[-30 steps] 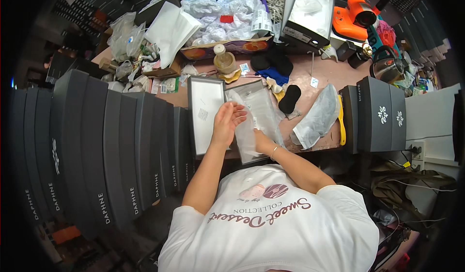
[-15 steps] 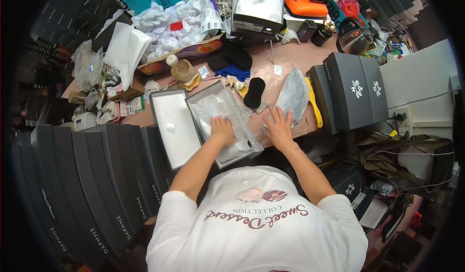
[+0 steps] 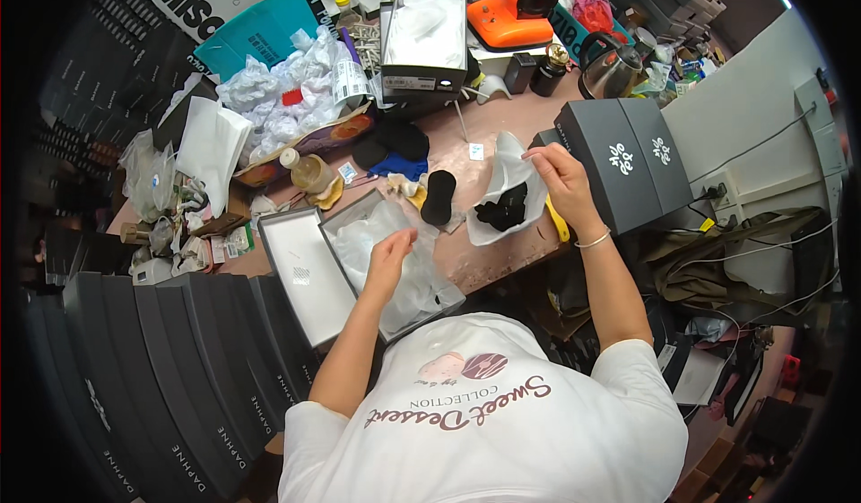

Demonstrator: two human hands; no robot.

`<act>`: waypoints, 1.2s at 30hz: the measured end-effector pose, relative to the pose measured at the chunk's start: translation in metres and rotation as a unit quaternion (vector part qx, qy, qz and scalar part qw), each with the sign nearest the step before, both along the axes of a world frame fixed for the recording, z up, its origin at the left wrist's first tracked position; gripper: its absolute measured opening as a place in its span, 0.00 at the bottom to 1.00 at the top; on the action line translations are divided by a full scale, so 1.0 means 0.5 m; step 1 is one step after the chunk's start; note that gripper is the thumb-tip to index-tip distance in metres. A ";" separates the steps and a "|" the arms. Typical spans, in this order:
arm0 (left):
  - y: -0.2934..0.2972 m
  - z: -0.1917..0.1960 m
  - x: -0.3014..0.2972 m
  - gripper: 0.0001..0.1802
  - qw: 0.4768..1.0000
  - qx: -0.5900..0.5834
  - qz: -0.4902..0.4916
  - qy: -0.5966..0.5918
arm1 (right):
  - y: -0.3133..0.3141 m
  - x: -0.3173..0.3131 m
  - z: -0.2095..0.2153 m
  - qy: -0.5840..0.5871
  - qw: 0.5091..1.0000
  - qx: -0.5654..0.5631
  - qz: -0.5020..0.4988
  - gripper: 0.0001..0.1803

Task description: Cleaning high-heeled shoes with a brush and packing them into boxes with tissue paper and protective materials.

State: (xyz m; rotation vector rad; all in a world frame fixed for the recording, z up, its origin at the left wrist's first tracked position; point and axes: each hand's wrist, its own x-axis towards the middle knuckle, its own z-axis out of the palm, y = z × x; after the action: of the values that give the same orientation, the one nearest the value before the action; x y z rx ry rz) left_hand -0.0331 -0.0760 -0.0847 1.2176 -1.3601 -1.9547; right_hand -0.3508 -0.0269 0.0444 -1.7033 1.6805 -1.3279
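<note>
An open shoe box (image 3: 446, 299) lined with white tissue paper (image 3: 379, 240) lies on the brown table in front of me, its lid (image 3: 305, 274) beside it on the left. My left hand (image 3: 391, 252) rests on the tissue, pinching a fold of it. My right hand (image 3: 558, 171) is raised to the right and grips the top edge of a clear plastic bag (image 3: 513, 171) with a black shoe (image 3: 503, 209) inside. A second black shoe (image 3: 438, 197) lies on the table between box and bag.
Two dark grey boxes (image 3: 628, 158) stand to the right of the bag. Stacks of dark boxes (image 3: 143, 359) line the left. At the back are crumpled plastic bags (image 3: 287, 99), a bottle (image 3: 308, 171), another open box (image 3: 425, 32), an orange appliance (image 3: 520, 5) and a kettle (image 3: 610, 68).
My right hand left the tissue in the box, moved right and took hold of the plastic bag with the shoe. My left hand stayed on the tissue. The view shifted.
</note>
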 end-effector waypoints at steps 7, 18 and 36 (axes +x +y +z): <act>0.072 0.105 -0.074 0.38 0.753 0.485 -0.116 0.429 | 0.023 0.182 0.144 -0.040 0.946 0.056 0.316 0.09; 0.090 0.123 0.253 0.48 0.932 -0.259 0.003 -0.254 | 0.124 0.245 -0.125 -0.699 0.568 0.327 0.285 0.46; 0.048 -0.198 0.002 0.49 0.917 -0.132 0.254 -0.278 | 0.034 0.260 -0.373 -0.275 0.834 0.467 0.106 0.32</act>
State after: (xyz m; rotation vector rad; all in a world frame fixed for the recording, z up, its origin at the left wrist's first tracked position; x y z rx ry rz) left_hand -0.0323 -0.0522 -0.1835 1.8438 -1.3158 -1.0668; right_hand -0.2205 -0.0098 -0.1419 -0.7831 1.3618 -0.5897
